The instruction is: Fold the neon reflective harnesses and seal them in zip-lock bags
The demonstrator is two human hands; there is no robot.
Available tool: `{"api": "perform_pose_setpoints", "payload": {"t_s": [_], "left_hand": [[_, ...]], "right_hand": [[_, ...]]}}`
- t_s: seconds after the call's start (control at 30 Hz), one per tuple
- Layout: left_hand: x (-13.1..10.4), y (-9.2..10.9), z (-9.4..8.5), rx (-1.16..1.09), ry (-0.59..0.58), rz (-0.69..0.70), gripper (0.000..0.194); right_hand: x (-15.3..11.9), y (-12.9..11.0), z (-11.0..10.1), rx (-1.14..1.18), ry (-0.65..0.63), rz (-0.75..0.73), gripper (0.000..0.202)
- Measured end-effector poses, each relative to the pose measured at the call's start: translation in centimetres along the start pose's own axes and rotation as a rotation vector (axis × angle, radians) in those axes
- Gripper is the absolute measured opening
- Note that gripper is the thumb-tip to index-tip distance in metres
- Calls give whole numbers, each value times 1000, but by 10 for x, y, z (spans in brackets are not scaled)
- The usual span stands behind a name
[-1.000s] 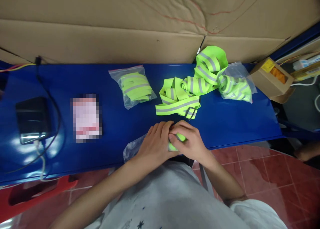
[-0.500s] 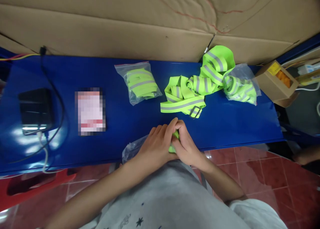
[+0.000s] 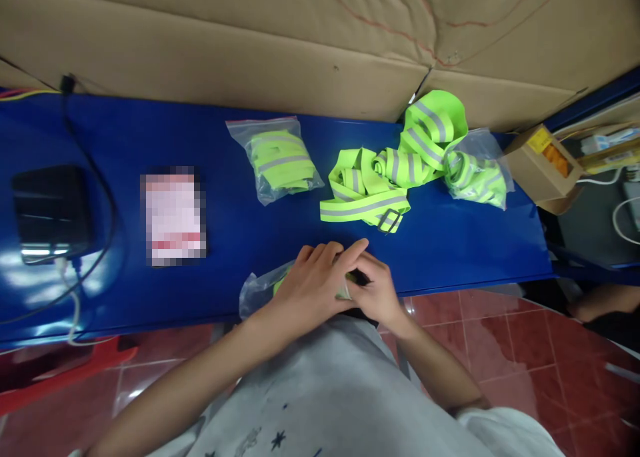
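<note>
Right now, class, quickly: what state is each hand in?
Left hand: over a clear bag with green strap inside, fingers bent; grip hidden.
Right hand: curled beside the left; whether it holds the bag cannot be told.

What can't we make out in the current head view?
All head view:
Green material by the clear bag: mostly hidden by the left hand.
Right hand contact: hidden between both hands.
Flat pink-and-white item: print pixelated.
Yellow label: too small to read.
Red stool: cut off by left edge.
</note>
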State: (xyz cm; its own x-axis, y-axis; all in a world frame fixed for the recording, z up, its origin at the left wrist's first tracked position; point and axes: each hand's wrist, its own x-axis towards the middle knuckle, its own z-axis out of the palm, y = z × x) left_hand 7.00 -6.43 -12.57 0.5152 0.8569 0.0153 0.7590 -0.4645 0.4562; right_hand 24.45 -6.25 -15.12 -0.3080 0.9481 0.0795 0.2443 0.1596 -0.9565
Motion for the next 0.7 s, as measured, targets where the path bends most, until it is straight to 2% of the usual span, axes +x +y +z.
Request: {"api": "perform_pose_setpoints", "payload": {"t_s": [0.07, 0.13, 0.23, 0.3, 0.4, 0.47, 0.57, 0.63, 0.7], "left_hand": [[3, 1, -3, 17, -17, -3, 102], [3, -2, -9, -33, 9, -37, 99], [2, -13, -21, -143, 146, -158, 94], [4, -16, -25, -142, 225, -226, 90], [10, -8, -24, -19, 174, -176, 80], [12, 3, -22, 98, 81, -66, 74], [6, 14, -26, 155, 8, 47, 76], [1, 10, -38, 32, -9, 66, 85], [1, -4, -57, -168, -61, 61, 89]], "right_hand": [[5, 1, 6, -9, -34, 7, 5], [9, -2, 0, 5, -122, 0, 13], [12, -10, -22, -5, -304, -38, 33], [14, -13, -32, -43, -378, -79, 46], [20, -11, -31, -24, -463, -195, 64], [26, -9, -25, 37, -524, -244, 58], [35, -8, -22, 54, -597, -259, 36], [41, -13, -27, 31, -639, -301, 23], [48, -21, -36, 5, -641, -343, 19]]}}
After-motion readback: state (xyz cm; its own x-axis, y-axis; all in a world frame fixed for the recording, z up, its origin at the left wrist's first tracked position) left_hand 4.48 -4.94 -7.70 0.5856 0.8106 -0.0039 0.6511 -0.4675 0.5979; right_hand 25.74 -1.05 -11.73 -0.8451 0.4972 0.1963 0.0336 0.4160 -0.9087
